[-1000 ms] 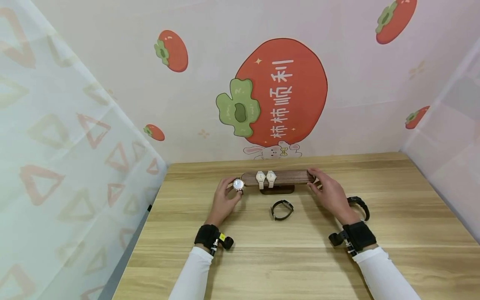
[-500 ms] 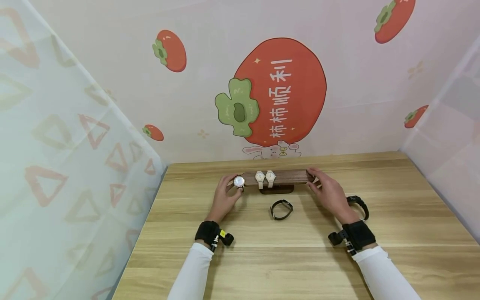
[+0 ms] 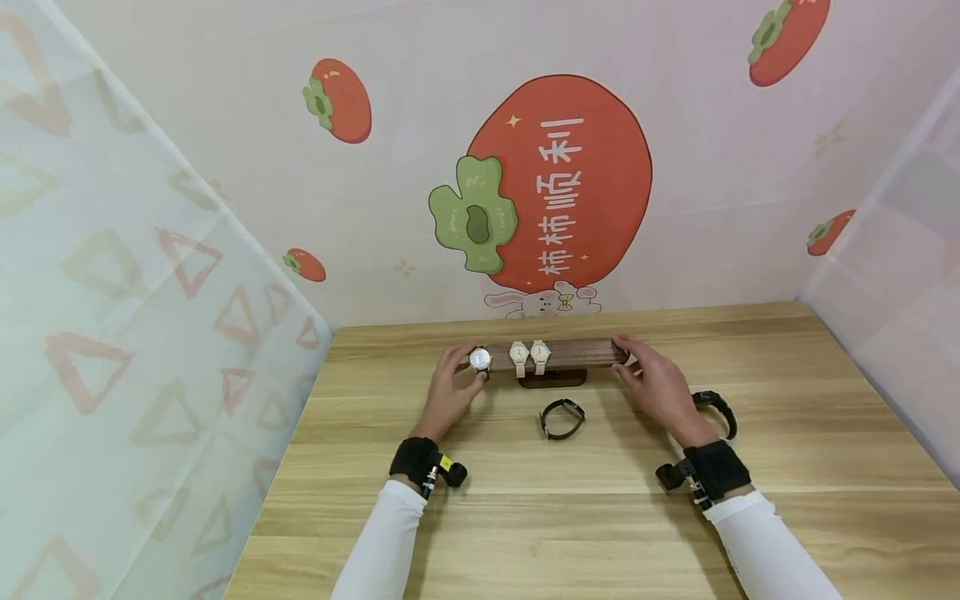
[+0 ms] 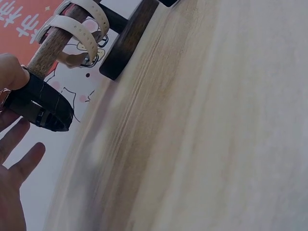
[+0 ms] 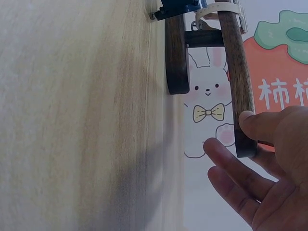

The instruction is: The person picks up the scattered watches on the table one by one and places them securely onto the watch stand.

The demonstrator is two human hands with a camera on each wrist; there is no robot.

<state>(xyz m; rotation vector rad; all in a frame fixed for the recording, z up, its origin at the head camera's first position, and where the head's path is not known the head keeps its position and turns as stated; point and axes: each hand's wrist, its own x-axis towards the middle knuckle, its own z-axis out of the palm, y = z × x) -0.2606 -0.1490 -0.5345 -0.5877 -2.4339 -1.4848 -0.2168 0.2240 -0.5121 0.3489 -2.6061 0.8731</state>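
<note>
In the head view my left hand pinches a watch with a pale round face, at the left end of a dark wooden display bar. The left wrist view shows its black strap looped at the bar's end, thumb on its edge. My right hand grips the bar's right end; in the right wrist view the thumb lies on one side of the bar, some fingers behind it. Two white-strapped watches, a left one and a right one, hang around the bar near its middle.
Below the bar sits its dark stand base on the wooden table. A black-strapped watch lies in front of the stand. Another black watch lies beside the right wrist. Printed cloth walls rise behind and at the sides.
My left hand has moved slightly right and away from me, bringing the pale-faced watch from beside the bar's left end onto it. The right hand keeps its hold on the bar.
</note>
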